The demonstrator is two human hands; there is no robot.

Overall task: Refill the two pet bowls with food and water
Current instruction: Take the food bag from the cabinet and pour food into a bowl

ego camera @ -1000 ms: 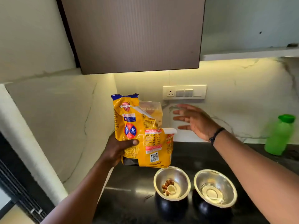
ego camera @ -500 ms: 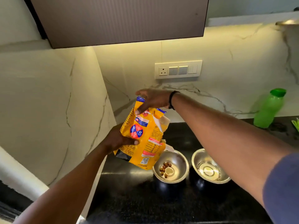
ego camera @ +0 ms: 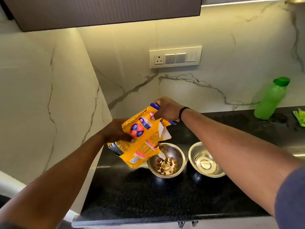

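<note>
A yellow pet food bag hangs tilted over the left steel bowl, its open corner pointing down into it. Brown kibble lies in that bowl and a few pieces are falling from the bag. My left hand grips the bag's side from the left. My right hand pinches the bag's top edge. The right steel bowl stands beside the left one, partly under my right forearm, and holds a little clear water.
Both bowls stand on a black granite counter in a corner of marble walls. A green bottle stands at the back right, with something green at the right edge. A switch panel is on the back wall.
The bag went from upright to tilted over the left bowl. My right hand moved from open in the air onto the bag's top. More kibble lies in the left bowl.
</note>
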